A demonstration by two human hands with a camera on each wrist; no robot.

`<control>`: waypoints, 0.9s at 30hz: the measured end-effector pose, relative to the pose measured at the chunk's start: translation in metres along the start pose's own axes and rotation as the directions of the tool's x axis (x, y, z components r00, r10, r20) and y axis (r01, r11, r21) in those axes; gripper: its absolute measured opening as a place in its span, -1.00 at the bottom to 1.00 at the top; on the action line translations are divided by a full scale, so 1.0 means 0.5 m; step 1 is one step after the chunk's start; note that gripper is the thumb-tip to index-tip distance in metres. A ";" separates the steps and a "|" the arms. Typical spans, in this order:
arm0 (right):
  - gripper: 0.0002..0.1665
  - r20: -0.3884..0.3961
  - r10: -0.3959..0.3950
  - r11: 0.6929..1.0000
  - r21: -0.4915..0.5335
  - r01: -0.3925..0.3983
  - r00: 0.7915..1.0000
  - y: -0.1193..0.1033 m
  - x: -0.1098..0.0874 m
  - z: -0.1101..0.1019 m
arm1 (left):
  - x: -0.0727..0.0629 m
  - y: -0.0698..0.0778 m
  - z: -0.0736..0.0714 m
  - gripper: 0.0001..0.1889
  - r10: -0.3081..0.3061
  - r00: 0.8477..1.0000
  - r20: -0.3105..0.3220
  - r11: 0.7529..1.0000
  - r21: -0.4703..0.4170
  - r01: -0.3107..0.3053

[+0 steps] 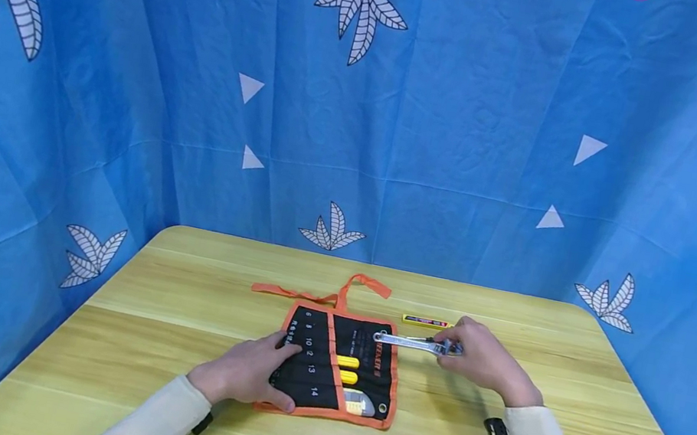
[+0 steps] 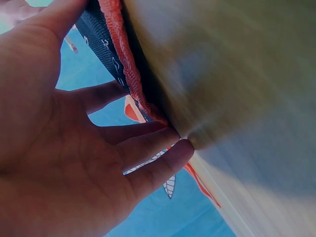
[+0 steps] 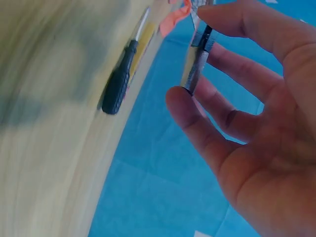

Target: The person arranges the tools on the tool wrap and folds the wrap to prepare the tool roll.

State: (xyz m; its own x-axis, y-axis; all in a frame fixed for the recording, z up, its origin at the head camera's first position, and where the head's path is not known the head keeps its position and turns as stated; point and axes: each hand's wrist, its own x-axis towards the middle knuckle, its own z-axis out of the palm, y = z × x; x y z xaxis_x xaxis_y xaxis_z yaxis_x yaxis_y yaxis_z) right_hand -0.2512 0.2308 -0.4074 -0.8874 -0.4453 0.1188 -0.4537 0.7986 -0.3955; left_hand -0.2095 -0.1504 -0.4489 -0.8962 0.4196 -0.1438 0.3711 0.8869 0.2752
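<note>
A black tool roll with orange trim point(image 1: 368, 361) lies spread on the table. My left hand point(image 1: 252, 368) rests over its left edge, thumb and fingers spread, fingertips down at the trim and table in the left wrist view. Pinched by its jaw end, a silver adjustable wrench point(image 1: 406, 342) is in my right hand point(image 1: 484, 358). The wrench's handle, with a hole at its end, reaches left over the roll's upper right panel. In the roll's pockets sit two yellow handles point(image 1: 348, 362) and a pale yellow utility knife point(image 1: 360, 404).
Beyond the roll lies a slim yellow labelled packet point(image 1: 426, 322). Beside it, in the right wrist view, is a screwdriver with a black handle point(image 3: 118, 81). Orange tie straps point(image 1: 342, 294) trail from the roll's far edge. A blue curtain point(image 1: 458, 151) hangs behind the wooden table.
</note>
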 end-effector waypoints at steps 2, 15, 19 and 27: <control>-0.73 -0.002 0.000 1.000 -0.004 0.000 1.000 -0.007 0.004 0.007 | -0.001 0.000 -0.001 -0.01 -0.001 1.000 0.001 1.000 -0.001 0.001; -0.62 -0.025 -0.012 0.999 -0.044 0.011 1.000 -0.034 0.019 0.050 | -0.003 -0.002 -0.002 -0.02 0.009 1.000 0.003 1.000 -0.008 -0.009; -0.65 -0.028 -0.043 0.998 -0.054 0.042 0.999 -0.038 0.020 0.061 | -0.004 -0.002 -0.001 -0.02 0.007 1.000 0.006 1.000 -0.012 -0.007; -0.66 -0.060 -0.065 0.996 -0.056 0.062 0.996 -0.042 0.024 0.079 | -0.005 0.000 -0.004 -0.01 0.008 1.000 0.005 1.000 -0.012 -0.008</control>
State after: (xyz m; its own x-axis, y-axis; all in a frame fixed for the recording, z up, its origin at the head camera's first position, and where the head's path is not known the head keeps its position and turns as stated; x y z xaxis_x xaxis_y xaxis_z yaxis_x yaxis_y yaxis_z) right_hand -0.2491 0.1926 -0.4335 -0.8591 -0.4715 0.1989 -0.5118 0.7910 -0.3353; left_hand -0.2076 -0.1519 -0.4468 -0.8920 0.4276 -0.1468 0.3751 0.8812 0.2878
